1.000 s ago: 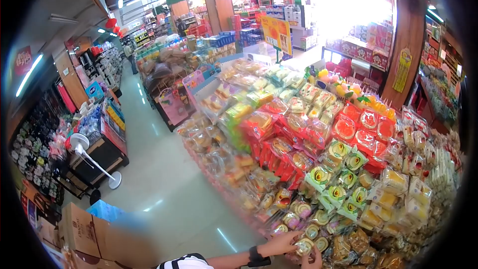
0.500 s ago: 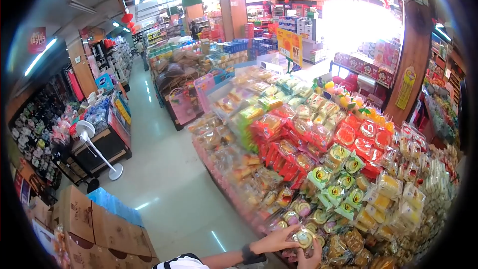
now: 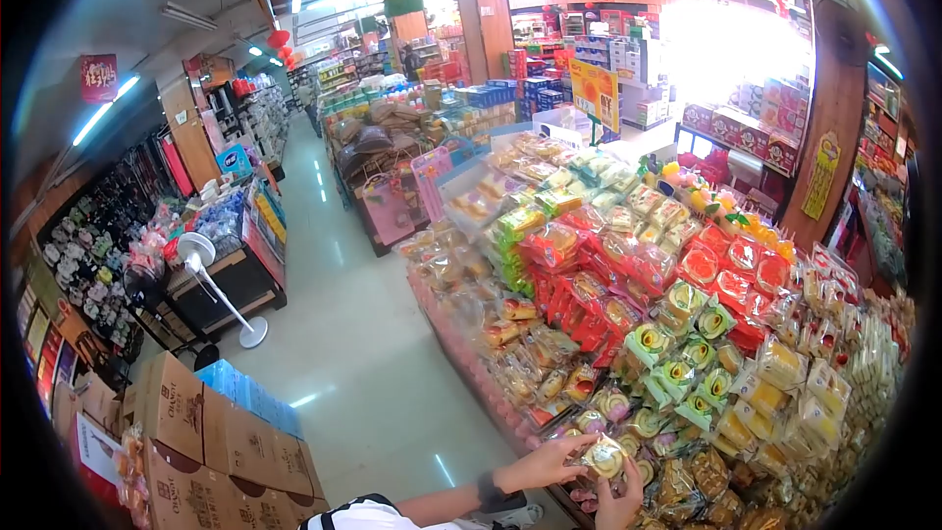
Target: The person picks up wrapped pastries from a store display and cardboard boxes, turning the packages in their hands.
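A round, pale swirled pastry in a clear wrapper (image 3: 603,454) is held between my two hands, just above the near edge of a heaped display. My left hand (image 3: 551,461) grips its left side, with a dark band on the wrist. On the lower right side my right hand (image 3: 618,499) has its fingers closed on the wrapper. Similar wrapped swirl pastries (image 3: 614,402) lie behind it. Green avocado-print packets (image 3: 675,375) are stacked beyond, and brown wrapped pastries (image 3: 708,471) sit to the right of my hands.
Red packets (image 3: 579,280) and yellow-and-white wrapped cakes (image 3: 782,363) fill the display. Cardboard boxes (image 3: 182,412) stand at the lower left, across the tiled aisle (image 3: 363,353). A white stand fan (image 3: 226,299) is farther along. A price sign (image 3: 595,95) rises at the back.
The camera view has turned slightly left, so the surroundings appear shifted right. Both hands still hold the wrapped pastry, which now shows its face more fully.
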A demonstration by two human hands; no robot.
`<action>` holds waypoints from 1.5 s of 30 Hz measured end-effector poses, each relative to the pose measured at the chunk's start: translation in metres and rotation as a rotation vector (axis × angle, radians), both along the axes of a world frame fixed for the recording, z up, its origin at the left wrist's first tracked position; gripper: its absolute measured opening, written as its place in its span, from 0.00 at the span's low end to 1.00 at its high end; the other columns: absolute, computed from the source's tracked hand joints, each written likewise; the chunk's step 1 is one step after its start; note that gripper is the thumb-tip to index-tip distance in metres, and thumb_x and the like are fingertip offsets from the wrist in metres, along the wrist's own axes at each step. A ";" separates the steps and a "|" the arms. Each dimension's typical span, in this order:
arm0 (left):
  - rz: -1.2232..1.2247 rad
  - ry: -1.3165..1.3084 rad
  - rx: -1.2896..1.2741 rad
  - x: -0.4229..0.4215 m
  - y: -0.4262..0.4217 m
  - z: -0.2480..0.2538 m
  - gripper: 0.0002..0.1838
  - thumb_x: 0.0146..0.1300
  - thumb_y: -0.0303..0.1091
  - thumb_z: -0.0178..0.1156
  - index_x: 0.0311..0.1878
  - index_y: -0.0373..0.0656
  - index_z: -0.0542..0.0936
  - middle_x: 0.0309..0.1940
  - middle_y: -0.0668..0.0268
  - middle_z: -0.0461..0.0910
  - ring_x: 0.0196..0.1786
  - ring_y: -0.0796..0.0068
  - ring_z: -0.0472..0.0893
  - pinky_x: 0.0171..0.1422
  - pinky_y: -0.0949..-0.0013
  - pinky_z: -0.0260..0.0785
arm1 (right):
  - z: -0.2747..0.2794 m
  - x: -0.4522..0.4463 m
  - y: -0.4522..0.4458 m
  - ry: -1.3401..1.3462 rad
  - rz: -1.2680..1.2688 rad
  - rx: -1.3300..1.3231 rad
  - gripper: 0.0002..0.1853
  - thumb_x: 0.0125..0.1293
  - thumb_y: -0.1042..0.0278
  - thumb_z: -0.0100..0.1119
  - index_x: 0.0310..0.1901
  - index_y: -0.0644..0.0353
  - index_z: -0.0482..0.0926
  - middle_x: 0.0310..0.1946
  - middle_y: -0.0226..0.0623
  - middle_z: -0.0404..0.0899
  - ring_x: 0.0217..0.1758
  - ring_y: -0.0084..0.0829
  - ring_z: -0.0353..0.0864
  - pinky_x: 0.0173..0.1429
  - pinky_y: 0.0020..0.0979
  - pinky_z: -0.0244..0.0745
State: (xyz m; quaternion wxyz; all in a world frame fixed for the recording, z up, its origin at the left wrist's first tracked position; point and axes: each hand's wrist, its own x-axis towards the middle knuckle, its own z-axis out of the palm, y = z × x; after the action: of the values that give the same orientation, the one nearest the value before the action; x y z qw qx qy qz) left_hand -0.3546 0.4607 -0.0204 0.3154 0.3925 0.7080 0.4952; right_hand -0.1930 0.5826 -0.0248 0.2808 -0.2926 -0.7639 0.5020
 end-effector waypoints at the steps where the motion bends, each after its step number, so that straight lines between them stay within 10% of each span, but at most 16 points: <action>1: 0.003 -0.050 -0.056 0.000 0.001 0.011 0.38 0.67 0.27 0.68 0.79 0.46 0.67 0.66 0.54 0.80 0.62 0.65 0.83 0.64 0.64 0.76 | 0.000 0.000 0.001 -0.002 0.004 -0.011 0.26 0.68 0.72 0.69 0.67 0.66 0.78 0.65 0.49 0.81 0.70 0.45 0.77 0.74 0.40 0.68; 12: -0.015 0.096 0.122 0.008 0.012 0.008 0.35 0.68 0.27 0.67 0.78 0.43 0.69 0.45 0.60 0.83 0.36 0.78 0.81 0.44 0.69 0.75 | 0.025 0.015 -0.001 0.069 -0.044 -0.168 0.23 0.69 0.74 0.68 0.65 0.67 0.79 0.67 0.47 0.77 0.69 0.45 0.76 0.72 0.38 0.69; 45: -0.365 -0.136 0.319 -0.073 0.000 0.042 0.33 0.67 0.30 0.68 0.76 0.52 0.74 0.37 0.60 0.87 0.32 0.76 0.84 0.40 0.69 0.78 | 0.046 -0.039 -0.091 0.006 -0.530 0.167 0.21 0.72 0.72 0.69 0.63 0.69 0.80 0.60 0.44 0.82 0.62 0.39 0.79 0.66 0.37 0.72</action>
State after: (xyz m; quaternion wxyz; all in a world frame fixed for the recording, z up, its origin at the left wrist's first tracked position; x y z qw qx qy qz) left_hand -0.4280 0.4605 0.0220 0.3803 0.5243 0.5155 0.5610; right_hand -0.2320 0.4917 0.0207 0.4278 -0.4567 -0.6986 0.3470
